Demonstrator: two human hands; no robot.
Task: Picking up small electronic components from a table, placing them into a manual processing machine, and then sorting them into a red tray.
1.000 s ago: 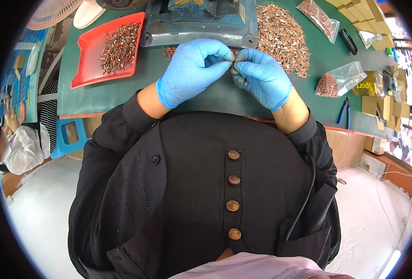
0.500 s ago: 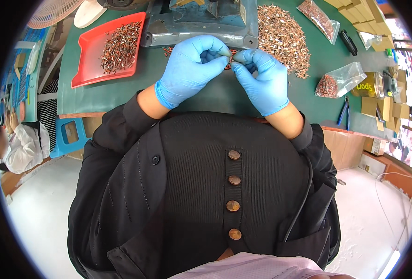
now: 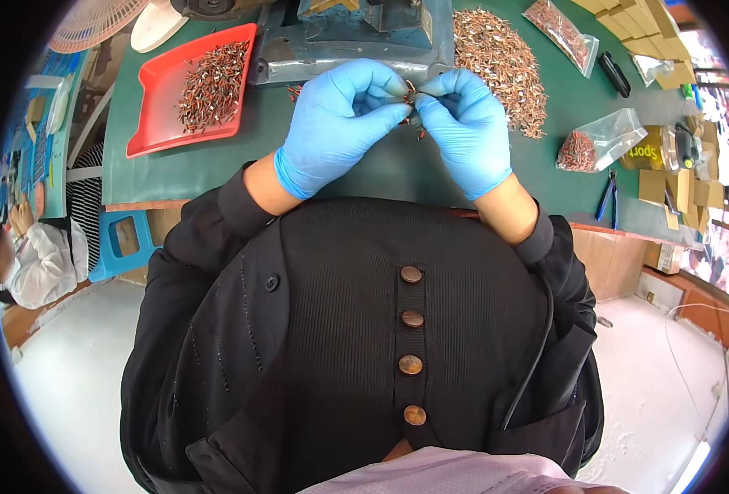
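Note:
Both hands wear blue gloves and meet above the green mat [image 3: 183, 177], just in front of a grey metal machine [image 3: 340, 41]. My left hand [image 3: 336, 123] and my right hand [image 3: 463, 128] pinch a small reddish-brown wire piece [image 3: 410, 89] between their fingertips. A few more such pieces hang or lie under the fingers. A large heap of the same small parts [image 3: 496, 62] lies to the right of the machine.
A red tray [image 3: 146, 107] with more small parts sits at the left of the mat. Clear bags of parts [image 3: 599, 144] lie at the right, near blue-handled pliers [image 3: 610, 196] and cardboard boxes [image 3: 657, 185]. A fan [image 3: 93, 20] stands far left. Another person [image 3: 39, 255] sits at the left edge.
Both hands have shifted slightly up and away from my body, toward the machine, still pinching the small piece between them.

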